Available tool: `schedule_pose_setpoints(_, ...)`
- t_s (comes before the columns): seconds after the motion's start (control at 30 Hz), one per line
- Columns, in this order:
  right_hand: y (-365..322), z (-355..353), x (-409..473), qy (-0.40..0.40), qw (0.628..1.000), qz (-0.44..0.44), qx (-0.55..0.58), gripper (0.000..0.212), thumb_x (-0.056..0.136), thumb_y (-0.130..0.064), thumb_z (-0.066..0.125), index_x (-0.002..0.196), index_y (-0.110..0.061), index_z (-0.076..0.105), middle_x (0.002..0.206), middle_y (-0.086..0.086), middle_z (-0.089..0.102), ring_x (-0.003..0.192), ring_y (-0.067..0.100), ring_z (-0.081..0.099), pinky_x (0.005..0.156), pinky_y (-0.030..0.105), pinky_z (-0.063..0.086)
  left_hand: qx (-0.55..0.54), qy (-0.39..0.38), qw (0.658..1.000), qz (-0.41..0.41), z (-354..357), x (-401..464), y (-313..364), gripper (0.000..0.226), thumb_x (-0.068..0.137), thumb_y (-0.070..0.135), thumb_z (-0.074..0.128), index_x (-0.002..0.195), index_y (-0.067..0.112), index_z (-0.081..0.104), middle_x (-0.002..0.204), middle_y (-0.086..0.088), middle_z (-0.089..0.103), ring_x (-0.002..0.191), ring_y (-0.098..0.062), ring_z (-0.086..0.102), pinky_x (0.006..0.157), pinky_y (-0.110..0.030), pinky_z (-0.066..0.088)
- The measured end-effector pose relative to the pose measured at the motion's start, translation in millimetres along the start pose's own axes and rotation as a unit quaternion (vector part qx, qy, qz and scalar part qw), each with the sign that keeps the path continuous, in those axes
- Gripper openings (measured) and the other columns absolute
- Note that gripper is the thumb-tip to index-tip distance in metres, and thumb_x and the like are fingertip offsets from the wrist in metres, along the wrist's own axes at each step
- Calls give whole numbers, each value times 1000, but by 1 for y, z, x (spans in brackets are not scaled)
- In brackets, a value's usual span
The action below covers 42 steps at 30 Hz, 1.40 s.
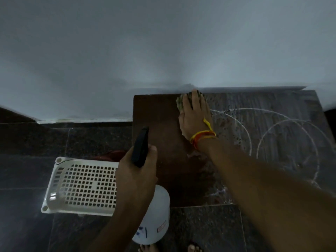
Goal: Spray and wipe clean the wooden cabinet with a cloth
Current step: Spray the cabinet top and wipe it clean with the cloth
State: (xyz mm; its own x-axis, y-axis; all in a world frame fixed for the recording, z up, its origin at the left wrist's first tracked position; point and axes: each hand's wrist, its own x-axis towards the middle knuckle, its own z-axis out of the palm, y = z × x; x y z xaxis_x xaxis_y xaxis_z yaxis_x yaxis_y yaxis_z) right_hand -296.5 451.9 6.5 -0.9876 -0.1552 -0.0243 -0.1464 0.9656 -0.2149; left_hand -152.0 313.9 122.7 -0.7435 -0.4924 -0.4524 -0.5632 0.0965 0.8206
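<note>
White round spray bottle [156, 215] in left hand [136, 171] — right hand [195, 117] presses crumpled cloth [181, 102].

The wooden cabinet [163, 142] shows its flat top, backed against a pale wall. Its left part is dark reddish-brown, while the right part looks grey and speckled, with pale curved streaks. The cloth [181, 103] is a greenish, crumpled wad (mostly hidden under a palm) pressed flat on the top near the back edge. The spray bottle [156, 219], white with a black trigger head, is held upright just beside the cabinet's front left corner.
</note>
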Motion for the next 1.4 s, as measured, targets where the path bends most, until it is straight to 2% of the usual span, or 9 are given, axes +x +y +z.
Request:
schedule_pose_setpoints(0.17,6,0,-35,-20,1000,4,5,59,93,-27,43,148,-12,32,158,16,18,145,36,18,118,50,19,14,-4,1000,10,2,-5,10,20,89,36,59,71,29,59,64,-4,66,42,-8,58,47,-26,43)
schedule_pose_setpoints(0.37,15,-4,11,-12,1000,7,-2,58,94,-28,42,149,-13,29,159,14,16,145,38,15,119,51,17,8,11,1000,6,4,-2,4,22,85,41,59,70,24,62,48,-3,58,39,-6,57,39,-19,42)
schedule_pose_setpoints(0.57,15,-4,-31,-23,1000,4,-4,59,93,-27,43,149,-14,30,159,13,17,145,36,16,119,48,18,9,-3,1000,-6,9,-11,2,21,89,35,60,70,27,59,57,-8,63,41,-6,58,37,-15,43)
schedule_pose_setpoints(0.73,22,-2,-22,-16,1000,-17,-16,58,93,-26,44,148,-14,32,158,13,19,145,37,17,116,49,20,31,1,999,17,13,-15,-1,24,89,39,60,68,27,57,58,-9,63,54,-23,64,51,-32,49)
schedule_pose_setpoints(0.8,21,-3,-22,-12,1000,-11,-14,57,94,-27,42,149,-14,31,159,13,18,145,37,17,117,49,18,34,3,999,24,14,-19,-3,24,88,39,59,67,27,57,58,-11,63,54,-28,64,50,-33,49)
schedule_pose_setpoints(1.0,8,-2,-117,-33,999,7,-13,57,92,-31,30,147,-14,33,156,14,25,143,37,25,115,50,28,37,-1,999,22,11,-30,0,23,89,37,59,69,27,57,56,-5,62,56,-25,65,55,-35,52)
schedule_pose_setpoints(1.1,10,-1,-124,-30,999,-7,-17,56,90,-29,40,144,-14,38,155,14,29,141,37,28,112,53,32,29,1,999,24,8,-35,-2,22,89,37,60,69,27,58,54,-5,61,53,-21,64,54,-35,51)
schedule_pose_setpoints(1.23,11,0,-106,-16,1000,-8,-26,55,92,-27,43,145,-14,36,156,13,25,143,36,25,116,50,27,33,0,999,27,4,-40,-11,22,88,40,59,68,30,57,58,-6,63,52,-19,63,46,-27,49)
schedule_pose_setpoints(1.4,7,1,-154,-15,999,-8,-28,56,89,-26,46,143,-13,39,153,14,31,140,38,31,112,52,32,31,-2,999,26,1,-46,-9,23,90,34,60,68,27,56,60,-8,62,59,-28,65,60,-41,54)
